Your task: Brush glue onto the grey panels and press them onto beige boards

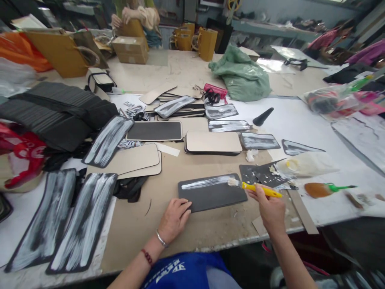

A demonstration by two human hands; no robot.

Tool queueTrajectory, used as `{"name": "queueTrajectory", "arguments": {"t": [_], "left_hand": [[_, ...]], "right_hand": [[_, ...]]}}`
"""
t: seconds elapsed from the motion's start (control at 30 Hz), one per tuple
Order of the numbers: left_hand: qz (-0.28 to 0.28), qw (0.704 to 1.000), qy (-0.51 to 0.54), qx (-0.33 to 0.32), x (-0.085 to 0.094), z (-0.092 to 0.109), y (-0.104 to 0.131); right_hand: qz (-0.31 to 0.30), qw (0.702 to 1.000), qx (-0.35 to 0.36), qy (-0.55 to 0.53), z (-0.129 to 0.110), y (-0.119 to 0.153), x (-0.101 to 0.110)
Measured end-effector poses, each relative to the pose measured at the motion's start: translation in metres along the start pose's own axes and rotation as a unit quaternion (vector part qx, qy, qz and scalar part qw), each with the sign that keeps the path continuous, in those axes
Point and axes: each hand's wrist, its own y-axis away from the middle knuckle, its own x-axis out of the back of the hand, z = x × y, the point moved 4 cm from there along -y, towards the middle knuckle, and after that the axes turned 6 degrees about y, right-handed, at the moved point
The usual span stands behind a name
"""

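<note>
A dark grey rectangular panel [210, 196] lies flat on the brown work surface in front of me, with a white streak of glue-like paste along its far side. My left hand [175, 218] holds the panel's near left corner, fingers closed together at its edge. In my right hand [270, 205] is a yellow-handled brush [261, 190], gripped between thumb and fingers. The pale bristles touch the panel near the right end of the streak. Just beyond, a paste-smeared black sheet [255, 175] lies by a whitish plastic bag [306, 164].
White-streaked panels [81, 224] lie at the left and along the back. A stack of beige panels [213, 142] sits mid-table. An orange-brown bottle [317, 190] with a green nozzle lies at right. Farther back are a green bag [240, 74], a cardboard box [130, 50] and a person's hands [129, 17].
</note>
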Motion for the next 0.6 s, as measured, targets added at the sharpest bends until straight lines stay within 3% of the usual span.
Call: {"name": "queueTrajectory", "arguments": {"t": [0.2,0.27,0.33,0.43,0.6], "left_hand": [[-0.006,0.969,0.161,0.188,0.009,-0.021,-0.016],[-0.009,0.971,0.161,0.177,0.006,-0.027,-0.018],[-0.010,0.984,0.135,0.116,0.003,-0.028,-0.018],[-0.020,0.996,0.088,0.009,-0.001,-0.026,-0.015],[-0.035,0.998,0.034,-0.049,-0.002,-0.023,-0.009]], "right_hand": [[-0.159,0.978,-0.087,-0.103,-0.026,0.089,-0.061],[-0.183,0.972,-0.093,-0.114,-0.023,0.106,-0.079],[-0.187,0.971,-0.097,-0.116,-0.015,0.110,-0.088],[-0.141,0.979,-0.100,-0.106,0.004,0.096,-0.076],[-0.023,0.993,-0.096,-0.065,0.040,0.047,-0.015]]}}
